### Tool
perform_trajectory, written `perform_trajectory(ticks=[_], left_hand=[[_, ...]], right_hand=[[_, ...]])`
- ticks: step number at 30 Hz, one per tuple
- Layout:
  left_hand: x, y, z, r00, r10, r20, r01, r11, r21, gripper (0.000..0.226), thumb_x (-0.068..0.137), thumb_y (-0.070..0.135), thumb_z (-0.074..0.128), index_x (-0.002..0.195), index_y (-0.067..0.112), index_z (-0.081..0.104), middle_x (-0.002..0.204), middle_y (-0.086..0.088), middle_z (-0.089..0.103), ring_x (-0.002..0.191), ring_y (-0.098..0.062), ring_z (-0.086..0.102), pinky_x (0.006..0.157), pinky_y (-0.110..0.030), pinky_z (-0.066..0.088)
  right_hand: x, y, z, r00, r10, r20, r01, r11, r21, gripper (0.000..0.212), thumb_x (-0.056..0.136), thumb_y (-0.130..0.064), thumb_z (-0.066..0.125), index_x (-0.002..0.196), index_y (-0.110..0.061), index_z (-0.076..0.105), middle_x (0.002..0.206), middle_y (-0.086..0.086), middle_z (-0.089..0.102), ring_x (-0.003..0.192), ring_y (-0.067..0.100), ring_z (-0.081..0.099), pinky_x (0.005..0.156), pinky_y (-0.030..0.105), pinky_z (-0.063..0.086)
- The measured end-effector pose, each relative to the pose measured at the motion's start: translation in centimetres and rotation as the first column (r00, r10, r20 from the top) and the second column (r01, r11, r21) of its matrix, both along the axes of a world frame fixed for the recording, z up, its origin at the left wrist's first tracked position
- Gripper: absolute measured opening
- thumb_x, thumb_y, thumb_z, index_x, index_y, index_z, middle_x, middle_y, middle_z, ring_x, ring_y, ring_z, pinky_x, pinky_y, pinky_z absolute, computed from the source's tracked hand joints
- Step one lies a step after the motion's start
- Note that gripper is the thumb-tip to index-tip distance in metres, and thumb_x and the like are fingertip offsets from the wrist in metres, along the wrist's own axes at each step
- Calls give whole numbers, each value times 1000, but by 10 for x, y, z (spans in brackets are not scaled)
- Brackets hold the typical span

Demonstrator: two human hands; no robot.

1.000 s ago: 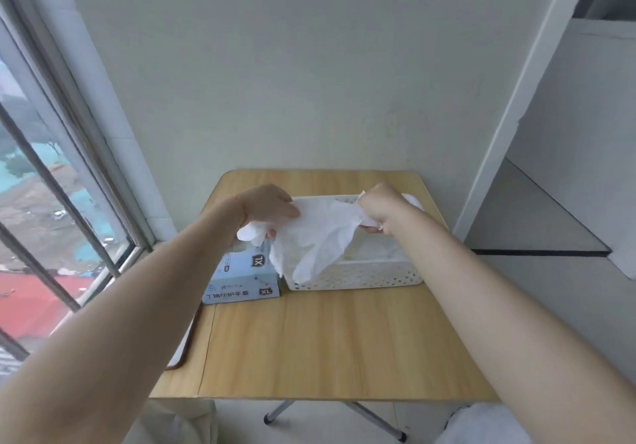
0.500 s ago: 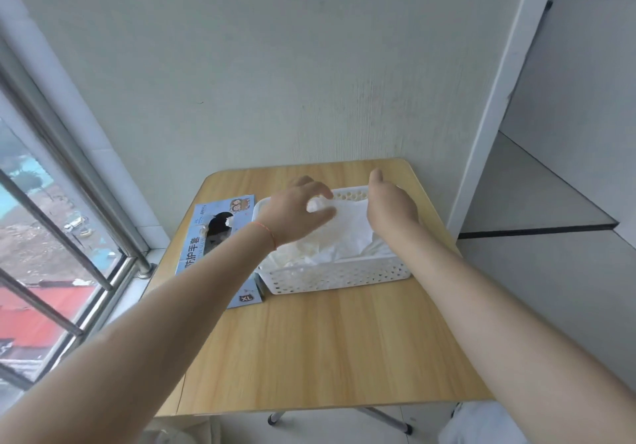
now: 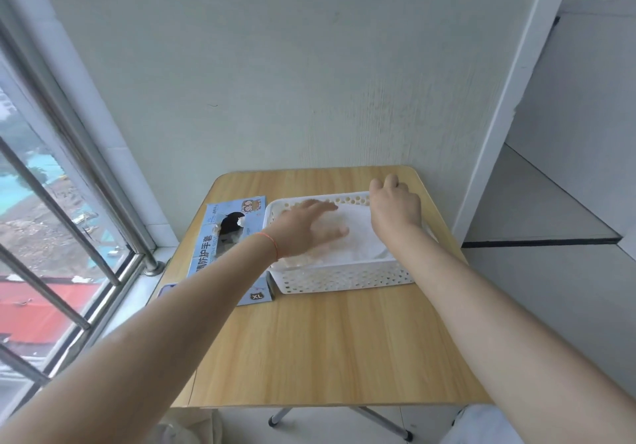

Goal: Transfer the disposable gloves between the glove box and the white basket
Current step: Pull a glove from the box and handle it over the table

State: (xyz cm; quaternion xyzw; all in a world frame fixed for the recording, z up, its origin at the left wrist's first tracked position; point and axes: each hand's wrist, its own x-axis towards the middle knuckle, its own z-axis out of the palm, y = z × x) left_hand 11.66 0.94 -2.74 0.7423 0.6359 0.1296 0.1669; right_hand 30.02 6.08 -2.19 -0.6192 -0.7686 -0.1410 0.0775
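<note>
A white perforated basket [image 3: 347,276] stands on the far half of the wooden table [image 3: 330,344]. White disposable gloves [image 3: 361,233] lie flat inside it. My left hand [image 3: 306,228] hovers blurred over the gloves with fingers stretched out, holding nothing. My right hand [image 3: 395,208] rests at the basket's far right corner, fingers bent down past the rim. Whether they grip anything is hidden. The light blue glove box [image 3: 220,247] lies left of the basket, its torn top opening dark, my left forearm crossing its near end.
A window with metal bars [image 3: 58,209] runs along the left, close to the table's edge. A plain wall stands behind the table and a white door frame [image 3: 495,154] to the right. Folding table legs [image 3: 382,421] show below the near edge.
The glove held up between both hands a second ago now lies in the basket. My left hand has opened and moved across the gloves. My right hand has shifted to the basket's far right corner.
</note>
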Motion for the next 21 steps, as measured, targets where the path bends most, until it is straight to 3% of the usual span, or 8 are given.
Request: perform_trajectory(ticks=[2,5,8,11,13,16,19,21], left_hand=[[-13,-4,11,989,67,134,-87,986,145,48,94,59,46,131,29,56,141,3,49,126,-19,48,108,-42,38],[-54,-13,14,956,227,185,-271,924,270,26,98,26,49,119,24,64,134,1,52,117,-22,53,102,-40,42],[-108,-26,0,871,466,154,-490,847,205,34,93,12,46,123,21,61,138,-4,47,121,-27,49,102,-38,39],[-147,-40,-19,840,529,120,-540,837,90,42,93,11,44,134,16,53,146,-8,42,131,-30,42,108,-41,36],[-158,-48,-29,866,488,107,-496,866,65,39,97,16,41,134,14,52,147,-6,42,131,-30,42,109,-42,35],[-160,-56,-37,892,432,135,-442,896,53,44,99,42,41,134,17,50,146,2,42,133,-25,42,108,-44,35],[-160,-62,-40,917,394,69,-397,916,48,81,82,78,40,142,24,39,154,9,30,140,-17,32,111,-45,31],[-159,-67,-41,925,378,38,-379,924,41,98,70,89,40,144,26,34,158,10,22,143,-16,27,113,-45,28]], right_hand=[[-14,-2,9,996,39,-74,-37,999,24,35,85,-1,54,118,-5,43,117,14,45,94,26,55,59,31,36],[-53,-8,20,970,159,-186,-161,987,3,26,88,-1,48,113,-5,47,115,14,47,86,28,51,61,34,35],[-103,-15,19,904,293,-311,-322,946,-46,16,90,-8,44,103,-8,53,110,12,52,97,31,54,69,35,38],[-148,-22,11,863,379,-333,-434,895,-107,18,92,-13,42,100,-12,59,108,8,55,105,30,51,84,37,38],[-171,-25,7,866,404,-294,-459,877,-146,19,94,-16,43,102,-16,60,110,5,56,110,27,48,87,37,34],[-194,-24,0,888,410,-209,-443,883,-153,19,95,-26,48,105,-18,62,113,2,57,115,25,45,92,39,31],[-210,-23,-6,927,357,-117,-373,911,-177,20,91,-33,56,105,-21,61,113,-1,58,115,22,46,94,41,30],[-217,-24,-8,944,324,-64,-330,927,-177,18,89,-30,58,106,-23,59,113,-2,58,114,21,47,94,41,29]])
